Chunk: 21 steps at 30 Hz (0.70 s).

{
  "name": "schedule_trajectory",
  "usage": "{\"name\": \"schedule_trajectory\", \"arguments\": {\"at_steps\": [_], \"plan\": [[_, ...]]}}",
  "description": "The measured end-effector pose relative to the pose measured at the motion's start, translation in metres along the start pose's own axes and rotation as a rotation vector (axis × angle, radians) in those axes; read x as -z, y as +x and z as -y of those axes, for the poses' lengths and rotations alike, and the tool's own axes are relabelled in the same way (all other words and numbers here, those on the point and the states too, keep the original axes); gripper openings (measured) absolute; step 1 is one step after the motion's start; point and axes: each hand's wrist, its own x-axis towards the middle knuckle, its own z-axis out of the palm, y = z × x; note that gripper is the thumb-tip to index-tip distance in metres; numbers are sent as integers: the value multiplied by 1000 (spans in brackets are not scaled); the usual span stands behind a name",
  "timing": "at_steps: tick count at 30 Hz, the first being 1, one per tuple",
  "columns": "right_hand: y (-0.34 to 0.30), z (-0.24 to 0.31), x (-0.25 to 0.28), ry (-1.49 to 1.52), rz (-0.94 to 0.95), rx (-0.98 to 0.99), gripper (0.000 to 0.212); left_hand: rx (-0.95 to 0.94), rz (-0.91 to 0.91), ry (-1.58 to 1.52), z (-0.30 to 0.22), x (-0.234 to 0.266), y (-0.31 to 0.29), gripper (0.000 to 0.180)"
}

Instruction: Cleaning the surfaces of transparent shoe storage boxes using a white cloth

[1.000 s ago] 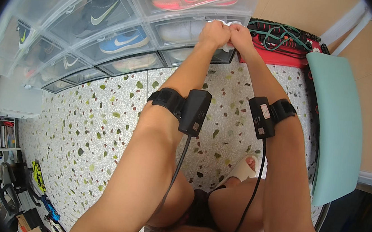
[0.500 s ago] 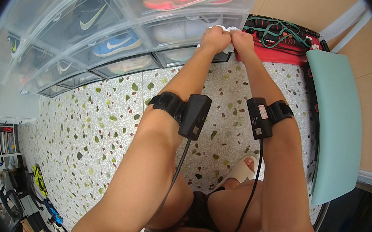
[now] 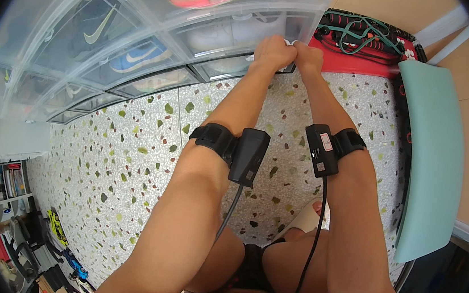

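We clench our left hand (image 3: 273, 53) and right hand (image 3: 309, 57) on some white material (image 3: 289, 42), mostly hidden between them; clear shoe boxes (image 3: 312, 3) stand beyond and leftward, a red surface (image 3: 354, 66) just rightward.

A head-worn fisheye looks down from close above the forearms (image 3: 238, 96) toward both hands (image 3: 273, 52).
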Motion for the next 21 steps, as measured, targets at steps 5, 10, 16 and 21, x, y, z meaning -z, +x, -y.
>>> {"name": "schedule_trajectory", "arguments": {"at_steps": [5,10,16,21], "plan": [[4,-24,-21,104,128,-18,47,-5,128,55,22,-5,11,36],[11,-63,-34,290,211,-66,29,-106,306,9,43,-42,11,45],[-16,-35,-17,675,420,-417,40,-161,249,-15,58,-34,-7,46],[-10,-35,-2,825,362,-503,34,-201,187,22,39,-25,-22,50]]}}
